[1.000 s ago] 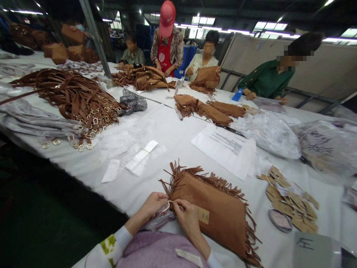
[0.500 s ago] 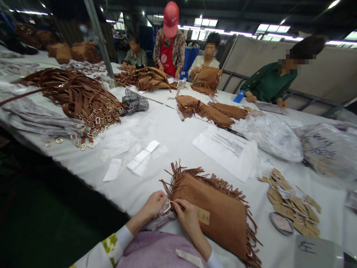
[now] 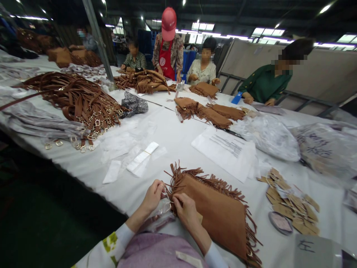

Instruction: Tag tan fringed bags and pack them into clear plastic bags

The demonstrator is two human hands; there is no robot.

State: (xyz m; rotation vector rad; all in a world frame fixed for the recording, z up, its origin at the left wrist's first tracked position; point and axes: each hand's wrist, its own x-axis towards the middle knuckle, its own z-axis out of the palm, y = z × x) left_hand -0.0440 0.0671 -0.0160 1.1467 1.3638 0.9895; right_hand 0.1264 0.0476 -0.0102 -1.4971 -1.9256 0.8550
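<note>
A brown suede bag (image 3: 214, 208) with fringed edges lies flat in front of me. At its left corner is a metal ring (image 3: 169, 204), with clear plastic wrap (image 3: 161, 216) around the parts beside it. My left hand (image 3: 154, 194) is closed in a pinch just above the ring, on what looks like a thin string. My right hand (image 3: 186, 210) rests over the bag's left side, thumb and forefinger pinched close to the ring; what they hold is too small to make out. A kraft paper tag (image 3: 200, 217) is mostly hidden under my right hand.
Several kraft tags with strings (image 3: 292, 204) lie at right beside a round dish (image 3: 280, 223). Brown straps with buckles (image 3: 75, 100) are heaped at left. Ahead are white strips (image 3: 142, 159), a printed sheet (image 3: 225, 149) and plastic bags (image 3: 267, 136). Several co-workers stand or sit across the table.
My left hand has risen slightly, away from the ring. My right hand has shifted a little upward and now covers most of the tag. A co-worker opposite has lowered a fringed bag onto the table.
</note>
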